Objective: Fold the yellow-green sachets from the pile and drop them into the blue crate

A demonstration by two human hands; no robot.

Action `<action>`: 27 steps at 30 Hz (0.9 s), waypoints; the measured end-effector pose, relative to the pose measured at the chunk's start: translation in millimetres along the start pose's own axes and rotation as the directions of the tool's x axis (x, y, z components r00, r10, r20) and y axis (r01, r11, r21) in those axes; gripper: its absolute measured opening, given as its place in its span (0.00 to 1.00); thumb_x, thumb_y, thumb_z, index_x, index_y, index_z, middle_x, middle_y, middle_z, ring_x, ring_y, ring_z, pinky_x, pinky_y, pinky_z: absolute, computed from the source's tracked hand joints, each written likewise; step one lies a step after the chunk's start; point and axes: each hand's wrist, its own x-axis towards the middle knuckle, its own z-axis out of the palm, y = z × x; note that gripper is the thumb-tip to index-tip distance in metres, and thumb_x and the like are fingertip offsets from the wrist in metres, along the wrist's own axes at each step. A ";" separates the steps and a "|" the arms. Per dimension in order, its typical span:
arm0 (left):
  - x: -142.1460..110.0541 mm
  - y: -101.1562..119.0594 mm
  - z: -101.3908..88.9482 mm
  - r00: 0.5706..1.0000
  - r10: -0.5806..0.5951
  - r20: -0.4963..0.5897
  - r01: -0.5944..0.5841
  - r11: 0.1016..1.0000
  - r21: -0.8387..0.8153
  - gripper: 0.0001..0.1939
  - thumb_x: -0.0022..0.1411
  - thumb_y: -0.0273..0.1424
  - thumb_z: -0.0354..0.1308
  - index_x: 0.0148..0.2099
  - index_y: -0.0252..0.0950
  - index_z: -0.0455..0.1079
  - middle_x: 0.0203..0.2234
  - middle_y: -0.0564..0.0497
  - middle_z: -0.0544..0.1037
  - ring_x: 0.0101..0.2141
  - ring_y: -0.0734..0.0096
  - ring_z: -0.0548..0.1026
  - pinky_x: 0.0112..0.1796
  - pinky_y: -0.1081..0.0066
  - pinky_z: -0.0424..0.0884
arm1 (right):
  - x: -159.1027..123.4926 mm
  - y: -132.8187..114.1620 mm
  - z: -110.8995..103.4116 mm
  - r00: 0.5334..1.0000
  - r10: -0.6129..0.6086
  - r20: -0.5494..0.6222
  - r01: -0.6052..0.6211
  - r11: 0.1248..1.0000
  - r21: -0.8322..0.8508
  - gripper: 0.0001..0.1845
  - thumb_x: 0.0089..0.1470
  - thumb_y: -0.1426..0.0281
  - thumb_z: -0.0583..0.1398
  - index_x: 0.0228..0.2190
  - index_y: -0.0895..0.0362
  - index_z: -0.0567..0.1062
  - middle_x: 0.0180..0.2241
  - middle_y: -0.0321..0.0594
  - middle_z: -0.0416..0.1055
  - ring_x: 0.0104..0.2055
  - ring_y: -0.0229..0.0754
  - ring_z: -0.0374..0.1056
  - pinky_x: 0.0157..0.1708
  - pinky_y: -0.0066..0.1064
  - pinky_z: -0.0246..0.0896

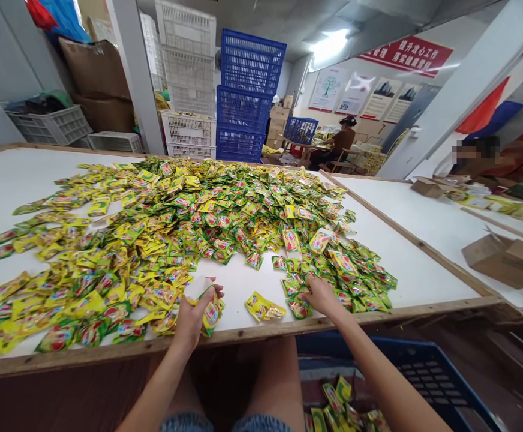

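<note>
My left hand is closed around a small yellow-green packet box, its white part showing above the thumb, near the table's front edge. My right hand is at the green candy packets on the right, fingers bent and pressed together at one packet, which they partly hide. Between the hands lie a couple of yellow packets on the white tabletop. A wide heap of yellow and green packets spreads behind. Small boxes rest on its right part.
A wooden rim edges the table. Below right, a blue crate holds boxes. Blue crates and white crates are stacked behind. At right stands an open cardboard box. A person sits at the back.
</note>
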 end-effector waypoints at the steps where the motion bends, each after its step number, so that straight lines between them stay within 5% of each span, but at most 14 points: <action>1: -0.1 -0.3 0.7 1.000 -0.004 0.012 0.004 1.000 0.009 0.22 0.49 0.36 0.63 0.45 0.31 0.68 0.31 0.46 0.78 0.32 0.64 0.76 0.35 0.65 0.73 | -1.3 -3.2 -4.2 1.000 -0.008 0.005 0.008 1.000 -0.006 0.08 0.44 0.67 0.62 0.27 0.60 0.73 0.33 0.48 0.71 0.41 0.51 0.64 0.36 0.34 0.52; 5: 0.4 0.3 0.4 0.998 -0.024 0.049 0.022 0.999 0.040 0.23 0.48 0.37 0.63 0.45 0.30 0.68 0.32 0.45 0.78 0.32 0.61 0.76 0.35 0.64 0.73 | 2.1 -32.7 -30.2 0.967 -0.251 0.051 0.246 0.965 0.086 0.06 0.49 0.70 0.58 0.31 0.58 0.72 0.35 0.42 0.71 0.40 0.43 0.65 0.36 0.28 0.52; 9: -1.0 0.6 2.8 0.997 -0.033 0.073 0.028 0.997 0.066 0.23 0.48 0.37 0.63 0.45 0.30 0.68 0.31 0.44 0.78 0.32 0.62 0.76 0.34 0.64 0.72 | 17.4 -91.0 -40.3 0.754 -0.609 0.247 0.577 0.793 0.195 0.09 0.48 0.70 0.60 0.35 0.57 0.72 0.32 0.38 0.72 0.36 0.39 0.66 0.30 0.25 0.52; 13: -4.3 2.4 3.2 0.994 -0.038 0.105 0.029 0.996 0.079 0.21 0.50 0.37 0.62 0.44 0.30 0.68 0.31 0.45 0.77 0.31 0.63 0.76 0.35 0.65 0.72 | 30.6 -135.8 -27.0 0.617 -0.662 0.426 0.693 0.713 0.104 0.18 0.39 0.69 0.66 0.36 0.59 0.74 0.37 0.45 0.71 0.40 0.46 0.66 0.32 0.27 0.55; 19: -5.1 2.9 1.0 0.990 -0.072 0.123 0.063 0.995 0.075 0.20 0.49 0.37 0.63 0.43 0.31 0.69 0.30 0.46 0.77 0.29 0.66 0.75 0.34 0.67 0.71 | 24.2 -132.6 -16.1 0.640 -0.626 0.446 0.681 0.731 0.049 0.29 0.40 0.67 0.66 0.44 0.65 0.68 0.41 0.54 0.69 0.43 0.51 0.65 0.35 0.32 0.58; 27: 1.6 3.6 11.8 0.951 -0.129 0.282 0.097 0.987 0.126 0.20 0.48 0.36 0.63 0.42 0.30 0.69 0.29 0.46 0.76 0.28 0.67 0.74 0.33 0.68 0.69 | 11.2 -106.5 -12.0 0.719 -0.578 0.385 0.616 0.787 0.030 0.23 0.42 0.63 0.65 0.38 0.66 0.71 0.41 0.57 0.68 0.47 0.55 0.62 0.43 0.38 0.55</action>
